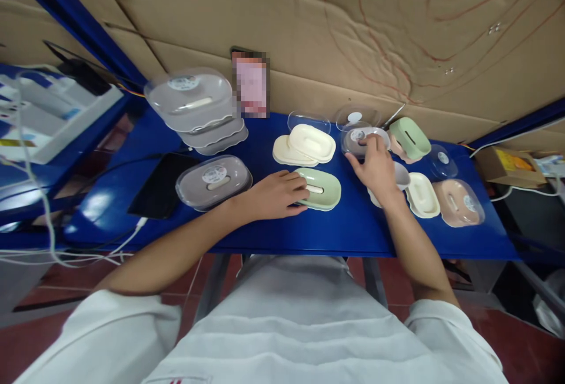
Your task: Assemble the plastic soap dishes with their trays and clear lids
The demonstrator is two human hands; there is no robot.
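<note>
Left hand: the left hand lies flat on the blue worktop, its fingers laid against the near-left edge of the green soap box; the grip is loose, steadying the box and not closed around it.
Right hand: the right hand reaches further back, its fingertips pinching the rim of a clear lid that bears a round sticker; the grip is closed on that lid.
Green soap box: it sits near the front middle of the worktop, uncovered, with a slot showing in its top.
Clear lid: it lies behind and to the right of the green box, just in front of another clear lid by the cardboard wall.
Step in hand: judged from the hands, one holds a base in place as the other picks a cover for it.
Next move calls for: lifting the lid free of its neighbours, carrying it left and forward, and lining its oval up with the green box so the rims meet squarely.
Nearby: cream boxes just behind the green one, a covered grey box to the left, a stack of covered boxes further back, a covered pink box at the right end.
</note>
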